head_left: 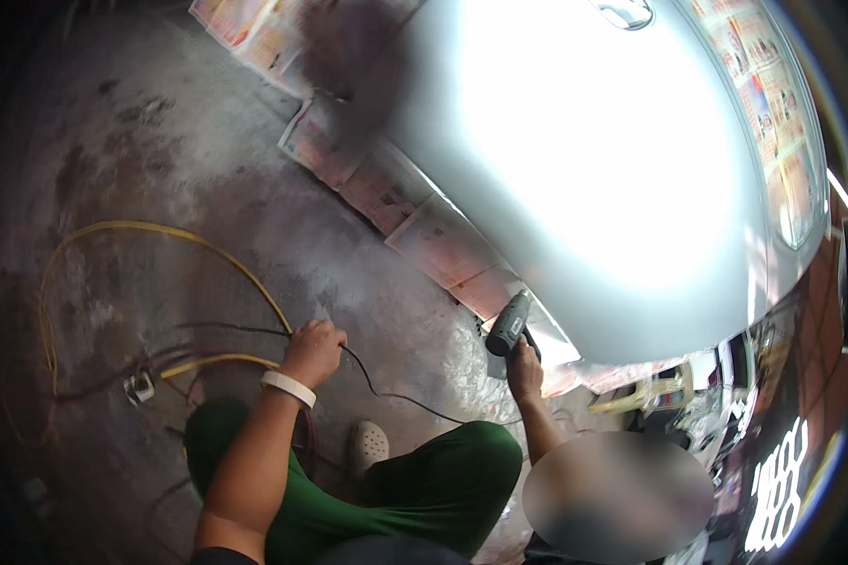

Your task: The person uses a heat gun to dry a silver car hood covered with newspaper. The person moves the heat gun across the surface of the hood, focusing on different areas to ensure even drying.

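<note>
Gun (509,326) looks rigid, a bit hefty: grab it underneath, where right hand (525,373) seems wrapped. Left hand (315,352) clutches cord (366,374), probably floppy.

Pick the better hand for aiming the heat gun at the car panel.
Right hand, likely: it holds the heat gun near the car panel; left hand grips black cord farther off.

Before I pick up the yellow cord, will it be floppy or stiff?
The yellow cord will probably bend easily, since it curves in a big loop. It may spring a little, as that curve is wide and smooth. It looks thin, so a short piece should feel light.
</note>
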Tool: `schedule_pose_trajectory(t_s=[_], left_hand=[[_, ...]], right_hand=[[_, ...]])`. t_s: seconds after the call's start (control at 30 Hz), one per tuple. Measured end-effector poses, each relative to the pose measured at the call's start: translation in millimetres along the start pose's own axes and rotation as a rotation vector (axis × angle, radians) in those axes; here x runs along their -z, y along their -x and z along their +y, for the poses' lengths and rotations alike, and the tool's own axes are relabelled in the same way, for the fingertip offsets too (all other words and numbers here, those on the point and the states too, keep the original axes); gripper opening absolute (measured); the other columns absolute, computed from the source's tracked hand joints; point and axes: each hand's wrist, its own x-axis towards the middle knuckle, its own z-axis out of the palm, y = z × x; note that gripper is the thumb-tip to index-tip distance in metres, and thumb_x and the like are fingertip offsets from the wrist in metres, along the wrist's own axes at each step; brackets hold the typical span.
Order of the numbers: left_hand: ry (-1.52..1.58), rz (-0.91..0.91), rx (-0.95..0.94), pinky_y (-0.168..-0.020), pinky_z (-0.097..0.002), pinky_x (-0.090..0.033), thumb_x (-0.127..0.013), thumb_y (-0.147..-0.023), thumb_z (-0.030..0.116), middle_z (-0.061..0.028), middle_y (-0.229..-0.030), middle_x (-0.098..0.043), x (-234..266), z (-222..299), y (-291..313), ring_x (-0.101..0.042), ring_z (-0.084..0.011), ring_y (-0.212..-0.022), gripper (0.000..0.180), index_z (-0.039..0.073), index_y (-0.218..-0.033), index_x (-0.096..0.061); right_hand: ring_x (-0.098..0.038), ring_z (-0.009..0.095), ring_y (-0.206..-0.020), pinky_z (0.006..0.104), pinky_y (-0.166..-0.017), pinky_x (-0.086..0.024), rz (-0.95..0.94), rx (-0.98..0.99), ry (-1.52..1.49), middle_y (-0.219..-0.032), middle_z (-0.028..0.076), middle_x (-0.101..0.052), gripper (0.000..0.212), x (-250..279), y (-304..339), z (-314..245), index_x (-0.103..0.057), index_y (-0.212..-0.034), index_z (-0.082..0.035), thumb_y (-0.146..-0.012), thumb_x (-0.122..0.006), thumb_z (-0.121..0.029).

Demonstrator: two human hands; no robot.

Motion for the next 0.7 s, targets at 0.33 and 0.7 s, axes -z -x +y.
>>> schedule_pose_trajectory(t_s=[0.33,0.7], left_hand=[[0.015,-0.062,0.054,-0.103,-0.0449,-0.043,-0.054,-0.091,0.009,-0.0084,-0.11,-0.069,4.4,5.5,22.2,-0.062,-0.0281,-0.113,0.023,0.013,-0.1,-0.075],[-0.036,-0.083,0.056,-0.102,-0.0477,-0.046,-0.058,-0.092,0.01,-0.01,-0.108,-0.071,19.4,14.4,33.0,-0.065,-0.0302,-0.111,0.02,0.011,-0.103,-0.075]], right_hand=[[-0.066,0.044,-0.1,0.0542,-0.079,-0.052,0.018,0.312,0.008,-0.11,0.023,-0.065,0.044,12.2,-82.4,-124.3,-0.047,-0.141,-0.012,-0.1,-0.054,-0.024],[-0.063,0.043,-0.112,0.0522,-0.09,-0.051,-0.054,0.349,-0.011,-0.117,0.023,-0.065,0.04,21.8,-154.8,-291.1,-0.048,-0.138,-0.013,-0.102,-0.044,-0.03]])
